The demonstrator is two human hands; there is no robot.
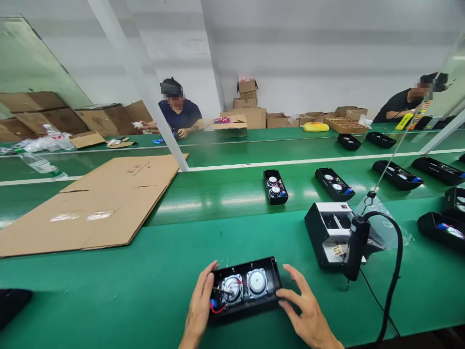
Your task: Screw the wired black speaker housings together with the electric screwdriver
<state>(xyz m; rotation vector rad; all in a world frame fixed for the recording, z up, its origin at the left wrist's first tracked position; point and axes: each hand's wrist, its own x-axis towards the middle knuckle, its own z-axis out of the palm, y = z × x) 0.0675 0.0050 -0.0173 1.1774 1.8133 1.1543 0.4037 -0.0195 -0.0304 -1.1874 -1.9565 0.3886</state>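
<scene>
The open black rectangular plastic speaker housing (247,288) lies flat on the green table (145,291), close to its near edge, with two round silver speaker drivers (245,285) seated side by side inside it and red wiring with a blue component (213,305) at its left end. The left hand (199,305) is pressed against the left end of the housing, fingers extended upward along its side wall and the thumb at the blue component; it braces the housing rather than closing around it. The right hand (303,310) rests at the right end of the housing, fingers spread and loosely curved, the fingertips touching the lower right corner; it encloses nothing. To the right of the housing, a black electric screwdriver (355,247) hangs on a thin cable above the table, with a thick black cord (395,271) looping down from it. Just behind it stands a black and white box-shaped unit (329,232). Further back, several more black open speaker housings (275,186) lie spaced along the table. A large flattened brown cardboard sheet (105,203) lies on the left half of the table. Two seated persons work at the far side, one in a dark blue shirt (179,116) and one in a black shirt (399,104) at the far right, with stacked brown cardboard boxes (247,104) between them
</scene>
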